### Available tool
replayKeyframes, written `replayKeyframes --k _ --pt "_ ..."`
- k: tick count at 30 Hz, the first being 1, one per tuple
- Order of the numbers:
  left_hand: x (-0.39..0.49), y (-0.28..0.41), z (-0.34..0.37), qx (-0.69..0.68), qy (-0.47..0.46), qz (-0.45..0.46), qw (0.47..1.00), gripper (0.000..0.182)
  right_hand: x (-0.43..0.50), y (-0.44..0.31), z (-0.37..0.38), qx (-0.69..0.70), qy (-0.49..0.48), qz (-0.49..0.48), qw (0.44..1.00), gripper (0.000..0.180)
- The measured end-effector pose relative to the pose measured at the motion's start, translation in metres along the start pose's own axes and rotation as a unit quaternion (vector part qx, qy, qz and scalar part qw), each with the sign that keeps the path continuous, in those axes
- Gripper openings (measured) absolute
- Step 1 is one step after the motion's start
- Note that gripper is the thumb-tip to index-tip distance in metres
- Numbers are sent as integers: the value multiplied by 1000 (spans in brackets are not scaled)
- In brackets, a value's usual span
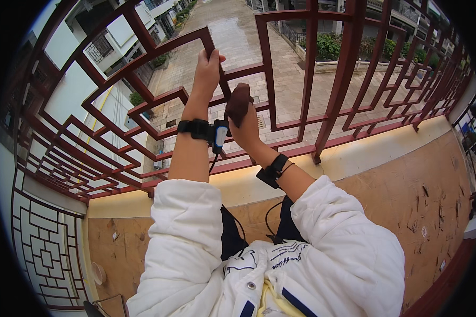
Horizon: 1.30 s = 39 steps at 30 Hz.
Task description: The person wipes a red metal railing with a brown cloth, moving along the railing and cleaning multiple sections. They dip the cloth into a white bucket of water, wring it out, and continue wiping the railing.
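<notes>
A dark red metal lattice railing point(336, 83) stands in front of me. My left hand point(207, 75) is wrapped around one of its upright bars, near the bar's upper corner. Lower and to the right, my right hand point(246, 128) grips a bunched dark brown cloth point(240, 104). The cloth lies against or very near the same bar; its contact side is hidden. Both wrists wear black straps, and a small device point(221, 134) with a cable sits at the left one.
Below the railing runs a pale ledge point(238, 184), with a tan balcony floor point(400, 190) bearing scattered debris. A light-coloured bowl-like container point(98, 273) is at lower left, near a lattice panel point(45, 253). Beyond lies a paved street point(230, 35) with planted beds point(329, 46).
</notes>
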<state>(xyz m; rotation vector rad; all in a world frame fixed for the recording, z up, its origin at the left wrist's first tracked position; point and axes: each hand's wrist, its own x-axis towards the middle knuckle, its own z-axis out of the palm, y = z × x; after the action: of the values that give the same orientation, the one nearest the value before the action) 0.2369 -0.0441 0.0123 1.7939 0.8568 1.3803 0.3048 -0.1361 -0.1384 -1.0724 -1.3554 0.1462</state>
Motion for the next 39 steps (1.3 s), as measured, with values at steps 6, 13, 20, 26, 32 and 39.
replayKeyframes --k 6,13,20,26,32,39 --pt "-6 7 0 -18 13 -36 999 25 30 -1 15 -59 15 -126 990 71" --pt "-39 21 -8 -10 0 -53 999 43 51 30 36 240 108 -85 961 44" --pt "-108 -35 -7 263 57 131 954 43 57 30 14 298 44 146 942 28" --pt "-126 -65 4 284 111 210 929 41 34 37 -29 -157 -166 -189 955 47" --pt "-120 -73 24 257 112 245 928 39 38 41 -73 -468 -271 -371 755 8" --pt "-121 -71 18 239 116 261 928 36 16 55 -83 -486 -200 -390 756 11"
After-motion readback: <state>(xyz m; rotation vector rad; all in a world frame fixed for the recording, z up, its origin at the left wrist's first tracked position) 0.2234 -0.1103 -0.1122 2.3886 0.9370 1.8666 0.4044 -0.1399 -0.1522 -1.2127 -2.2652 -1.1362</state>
